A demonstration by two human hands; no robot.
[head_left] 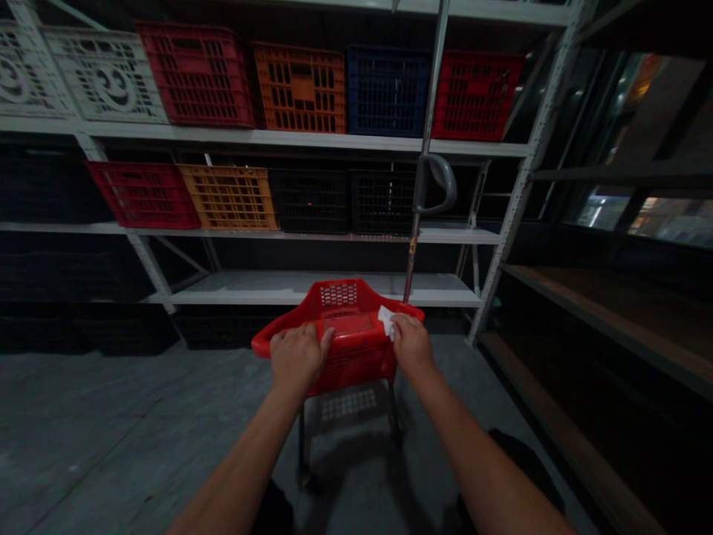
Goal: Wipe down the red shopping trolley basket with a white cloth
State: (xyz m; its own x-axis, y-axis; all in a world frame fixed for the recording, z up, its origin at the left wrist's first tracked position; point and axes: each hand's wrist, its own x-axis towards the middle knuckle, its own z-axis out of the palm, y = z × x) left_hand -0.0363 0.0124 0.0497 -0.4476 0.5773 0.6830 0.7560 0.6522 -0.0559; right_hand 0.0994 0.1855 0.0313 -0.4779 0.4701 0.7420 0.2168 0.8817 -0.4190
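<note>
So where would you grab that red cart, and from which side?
Probably by its near handle bar, from the person's side, hands apart: the bar runs crosswise and faces the person. The left hand is on it; the right hand, at its right end, holds a white cloth.

The grey floor (183, 431) carries the red cart (352, 364); white shelving (250, 286) holds crates (304, 88).

The cart (350, 371) stands before the shelving rack (234, 288), which bears rows of crates (304, 88). On the handle (356, 342), the left hand (296, 360) lies left; the right hand (413, 345) lies right, a tissue (385, 318) at its left side. A pole (412, 260) rises at the cart's right. Side shelving (607, 324) stands farther right.
</note>
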